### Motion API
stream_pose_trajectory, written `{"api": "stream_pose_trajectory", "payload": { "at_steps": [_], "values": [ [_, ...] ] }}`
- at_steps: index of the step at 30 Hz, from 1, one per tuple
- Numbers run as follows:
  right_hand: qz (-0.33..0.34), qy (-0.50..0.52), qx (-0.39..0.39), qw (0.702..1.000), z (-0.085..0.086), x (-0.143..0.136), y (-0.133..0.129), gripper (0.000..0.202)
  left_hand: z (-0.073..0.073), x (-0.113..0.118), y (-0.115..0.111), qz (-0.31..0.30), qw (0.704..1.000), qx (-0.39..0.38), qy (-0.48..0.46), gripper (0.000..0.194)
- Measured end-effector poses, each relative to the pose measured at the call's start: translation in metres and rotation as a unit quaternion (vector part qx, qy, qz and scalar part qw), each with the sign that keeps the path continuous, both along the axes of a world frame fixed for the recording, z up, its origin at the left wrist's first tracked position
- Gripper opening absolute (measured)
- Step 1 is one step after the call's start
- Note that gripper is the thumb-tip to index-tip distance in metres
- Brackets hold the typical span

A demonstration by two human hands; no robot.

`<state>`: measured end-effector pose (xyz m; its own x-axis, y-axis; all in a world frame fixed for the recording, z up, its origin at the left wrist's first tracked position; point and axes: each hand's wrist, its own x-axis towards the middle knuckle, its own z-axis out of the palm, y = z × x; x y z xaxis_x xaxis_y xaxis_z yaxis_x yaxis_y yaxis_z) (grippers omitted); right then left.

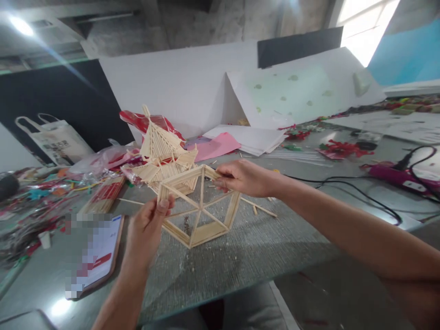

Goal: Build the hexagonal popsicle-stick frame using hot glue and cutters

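A six-sided frame of pale wooden sticks (209,236), with spokes meeting at its middle, is held tilted above the table. My left hand (149,220) is closed on its left corner, thumb on the near face. At the upper right edge, my right hand (240,178) pinches the frame between thumb and fingers. Just behind stands a pagoda-like stick model (161,144) with a pointed roof; the frame hides part of its base. A few loose sticks (259,207) lie to the right of the frame.
A phone or tablet (103,256) lies left of my left forearm. Bundled sticks (105,195) and plastic-wrapped craft materials crowd the left side. Pink paper (215,146) and white sheets (250,137) lie behind. Black cables (357,183) run to a purple power strip (398,176) at right.
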<state>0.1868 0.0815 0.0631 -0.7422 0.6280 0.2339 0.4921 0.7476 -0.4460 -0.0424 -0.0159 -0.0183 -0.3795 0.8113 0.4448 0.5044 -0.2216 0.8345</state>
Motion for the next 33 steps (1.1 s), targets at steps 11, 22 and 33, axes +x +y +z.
{"api": "stream_pose_trajectory", "payload": {
  "at_steps": [11,22,33],
  "values": [
    [0.083,-0.161,0.269,0.946,-0.051,-0.013,-0.067,0.017,-0.005,0.000,0.006,-0.024,0.993,-0.026,-0.109,0.034],
    [0.068,-0.256,0.236,0.935,-0.053,-0.033,-0.057,0.017,0.000,0.000,0.004,-0.058,0.989,-0.032,-0.129,0.028],
    [0.065,-0.264,0.213,0.938,-0.054,-0.034,-0.059,0.017,-0.004,-0.003,0.003,-0.069,0.989,-0.025,-0.132,0.027]
  ]
}}
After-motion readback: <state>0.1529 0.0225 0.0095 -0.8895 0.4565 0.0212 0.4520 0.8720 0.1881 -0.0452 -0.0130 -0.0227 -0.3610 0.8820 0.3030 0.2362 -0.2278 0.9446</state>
